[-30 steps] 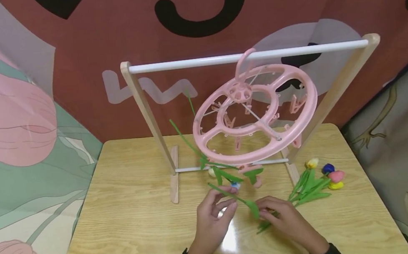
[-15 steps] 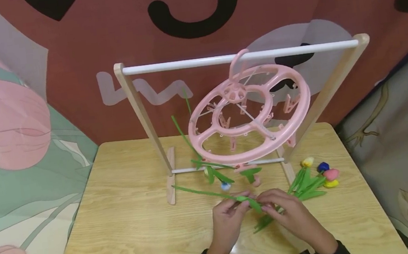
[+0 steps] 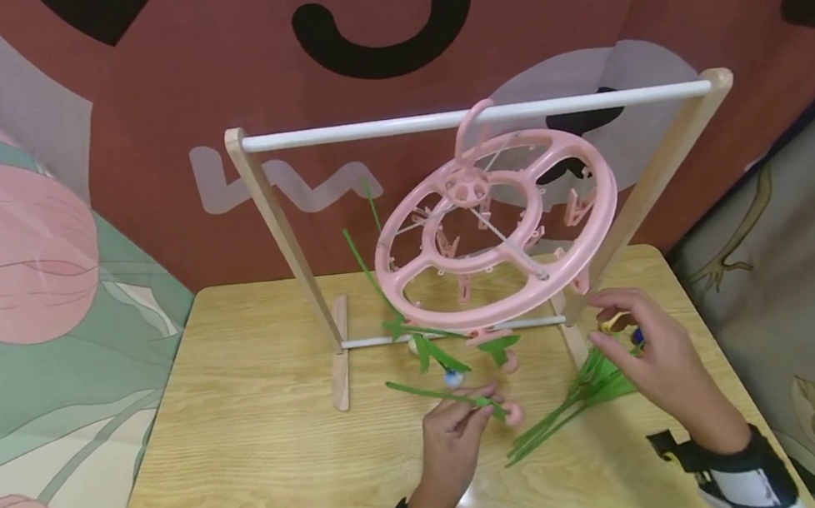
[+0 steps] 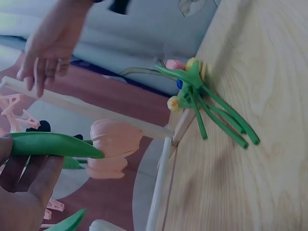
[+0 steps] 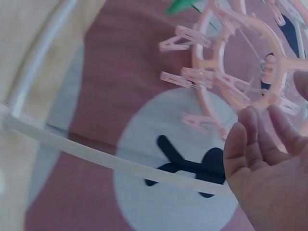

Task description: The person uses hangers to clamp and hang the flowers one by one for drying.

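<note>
A pink artificial tulip point(image 4: 115, 137) is pinched by its green stem in my left hand point(image 3: 450, 446), its bloom pointing right. My right hand point(image 3: 657, 360) is raised near the right edge of the round pink clip hanger point(image 3: 490, 313), fingers apart and loosely bent, with nothing in them. In the right wrist view, several pink clips point(image 5: 180, 38) hang around the hanger beyond that hand. Tulips hang head down at the hanger's front left, among them one with a blue and white bloom point(image 3: 454, 379). A bundle of tulips point(image 3: 582, 397) lies on the table, its blooms mostly hidden behind my right hand.
The hanger hooks over the white top bar point(image 3: 363, 131) of a wooden stand point(image 3: 275, 219). A lower white bar point(image 3: 380, 341) joins the stand's feet. The wooden table point(image 3: 266, 471) spreads in front, and a printed cloth point(image 3: 402, 204) hangs behind.
My left hand has moved right and now holds the tulip alone. My right hand has left the tulip and risen right toward the hanger's edge.
</note>
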### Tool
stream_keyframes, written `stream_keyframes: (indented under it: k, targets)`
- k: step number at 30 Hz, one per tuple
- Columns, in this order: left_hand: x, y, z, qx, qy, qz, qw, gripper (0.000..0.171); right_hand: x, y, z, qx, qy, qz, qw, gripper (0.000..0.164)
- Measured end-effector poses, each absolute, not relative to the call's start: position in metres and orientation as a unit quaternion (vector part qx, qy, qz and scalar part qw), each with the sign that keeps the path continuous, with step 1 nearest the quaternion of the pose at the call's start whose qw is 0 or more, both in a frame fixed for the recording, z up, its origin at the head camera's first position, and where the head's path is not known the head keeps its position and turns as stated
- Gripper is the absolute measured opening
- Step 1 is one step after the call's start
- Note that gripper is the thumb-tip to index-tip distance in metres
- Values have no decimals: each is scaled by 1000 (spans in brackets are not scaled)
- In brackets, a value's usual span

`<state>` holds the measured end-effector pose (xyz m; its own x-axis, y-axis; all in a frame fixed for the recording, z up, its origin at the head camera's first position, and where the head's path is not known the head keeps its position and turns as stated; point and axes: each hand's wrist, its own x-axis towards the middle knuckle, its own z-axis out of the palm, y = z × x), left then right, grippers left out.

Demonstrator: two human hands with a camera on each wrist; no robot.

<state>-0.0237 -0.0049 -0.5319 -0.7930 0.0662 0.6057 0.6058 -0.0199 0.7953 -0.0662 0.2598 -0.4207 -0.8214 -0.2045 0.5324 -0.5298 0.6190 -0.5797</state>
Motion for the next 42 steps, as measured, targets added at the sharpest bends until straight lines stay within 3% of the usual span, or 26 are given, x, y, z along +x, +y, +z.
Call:
stream_keyframes:
  k: [6,16,23,31,37,42]
  targets:
    - [-26,-5,-536,-256,-687,-650,202,23,-90,268,-385,218,-884,377,168,67]
    - [-32,-2,-522,-279,-692,-644,170,22,-128,264,-357,279,-842,460,50,50]
    - [-36,4,-516,-283,-696,-634,183,16,-128,260,-357,265,-841,471,32,42]
    - [-43,4,-507,-259,-690,-654,171,18,-115,247,-372,274,-790,547,-32,49]
    - [-51,4,-507,-253,-688,-655,181,17,-103,233,-382,274,-802,530,-20,49]
    - [-55,5,-506,-225,-688,-669,170,16,-96,220,-391,268,-806,527,10,39]
